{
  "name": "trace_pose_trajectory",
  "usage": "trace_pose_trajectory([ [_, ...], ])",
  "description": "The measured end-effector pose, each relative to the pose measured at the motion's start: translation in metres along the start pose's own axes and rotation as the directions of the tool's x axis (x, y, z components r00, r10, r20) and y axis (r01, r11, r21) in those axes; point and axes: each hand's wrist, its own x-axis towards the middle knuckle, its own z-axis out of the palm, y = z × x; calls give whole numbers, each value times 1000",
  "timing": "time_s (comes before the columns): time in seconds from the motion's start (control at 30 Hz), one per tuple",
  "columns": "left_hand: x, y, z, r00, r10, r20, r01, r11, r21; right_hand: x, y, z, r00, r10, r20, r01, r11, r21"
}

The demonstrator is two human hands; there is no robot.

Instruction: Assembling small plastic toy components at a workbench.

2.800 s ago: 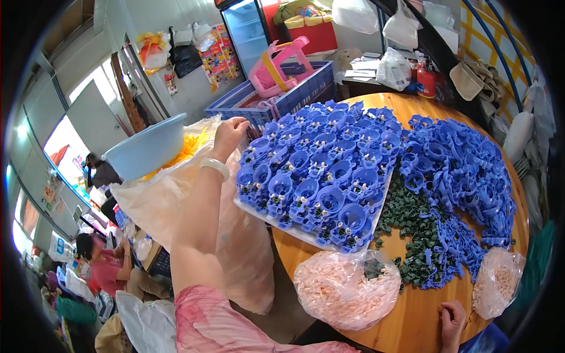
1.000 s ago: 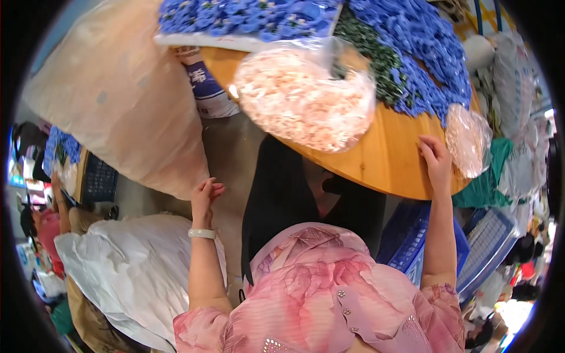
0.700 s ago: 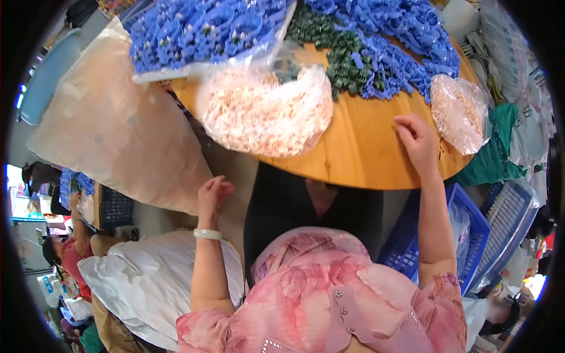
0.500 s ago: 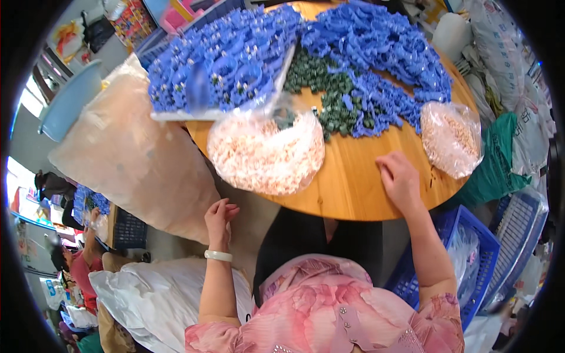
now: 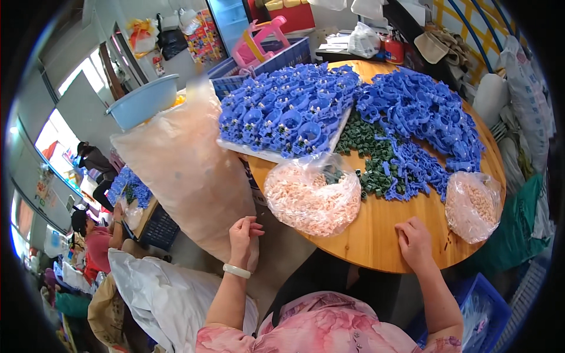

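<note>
My left hand (image 5: 243,236), a pale bangle at its wrist, hangs in the air off the table's near left edge beside a tall cloudy plastic sack (image 5: 182,159). Its fingers are loosely bent and apart, with nothing visible in them. Curled on the near edge of the round wooden table (image 5: 376,244) is my right hand (image 5: 414,244); no object shows in it. Between the hands, farther in, lies a clear bag of small pale peach pieces (image 5: 312,206). A second clear bag of peach pieces (image 5: 472,206) sits right of my right hand.
A white tray (image 5: 259,154) carries rows of blue ring-shaped plastic parts (image 5: 288,120). Loose blue parts (image 5: 424,112) and dark green pieces (image 5: 376,170) cover the far right. A blue crate (image 5: 482,312) stands low right, a white sack (image 5: 159,294) low left. A person in red (image 5: 99,244) sits farther left.
The view has tilted upward and shifted, so the table and bags appear lower and farther right. Both hands keep nearly the same pose, the right one still at the table edge.
</note>
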Motion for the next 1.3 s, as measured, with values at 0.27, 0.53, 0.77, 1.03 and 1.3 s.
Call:
trace_pose_trajectory([
  [0.27, 43, 93, -17, 977, 212, -14, -206, 962, 179, 3, -9, -4, 999, -4, -34, 0, 992, -127],
  [0.53, 224, 192, 17, 814, 568, 120, -560, 714, 419, 0, -6, 1, 987, 162, -5, -156, 937, -312],
  [0.77, 453, 325, 103, 603, 675, 425, -729, 251, 636, 23, -19, -5, 930, 321, 180, -233, 892, -389],
  [1.03, 451, 292, 119, 727, 622, 291, -639, 458, 618, 27, -19, 6, 903, 370, 218, -207, 820, -534],
  [1.3, 296, 248, 41, 694, 612, 378, -719, 620, 314, 94, -78, 1, 858, 393, 331, -15, 663, -749],
])
